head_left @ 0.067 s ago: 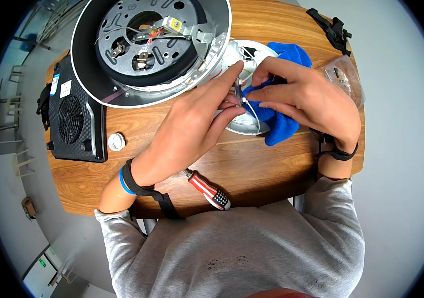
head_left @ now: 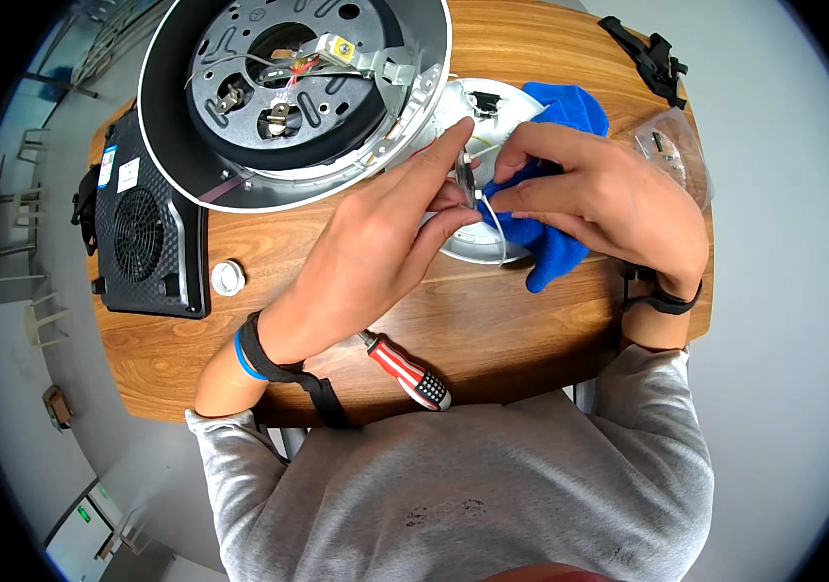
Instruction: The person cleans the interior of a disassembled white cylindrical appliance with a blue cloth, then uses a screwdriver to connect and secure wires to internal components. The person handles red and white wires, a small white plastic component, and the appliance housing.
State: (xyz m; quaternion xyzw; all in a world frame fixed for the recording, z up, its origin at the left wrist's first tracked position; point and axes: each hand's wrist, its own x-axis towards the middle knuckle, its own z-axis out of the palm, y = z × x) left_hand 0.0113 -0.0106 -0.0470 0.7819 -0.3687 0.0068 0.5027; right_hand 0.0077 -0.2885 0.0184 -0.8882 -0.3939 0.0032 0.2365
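Note:
My left hand (head_left: 366,238) is closed, thumb and fingers pinching a small thin dark board (head_left: 466,180) held on edge. A white wire (head_left: 499,235) with a small white connector hangs from the board. My right hand (head_left: 618,199) is closed on a blue cloth (head_left: 558,254), its fingertips close beside the board; whether they touch it I cannot tell. Under both hands lies a round white cover (head_left: 477,250), partly hidden, with wires and a black part inside. At the upper left stands a large open round appliance body (head_left: 167,116), its metal plate and wiring exposed.
A red, white and black screwdriver (head_left: 405,371) lies near the front edge. A small white ring-shaped part (head_left: 228,277) sits beside a black vented appliance (head_left: 143,233). On the right are a clear bag (head_left: 691,160) of small parts and a black strap (head_left: 652,63).
My right hand has shifted slightly right and down with the cloth, whose lower corner now hangs a little lower. The left hand stays almost still with the board.

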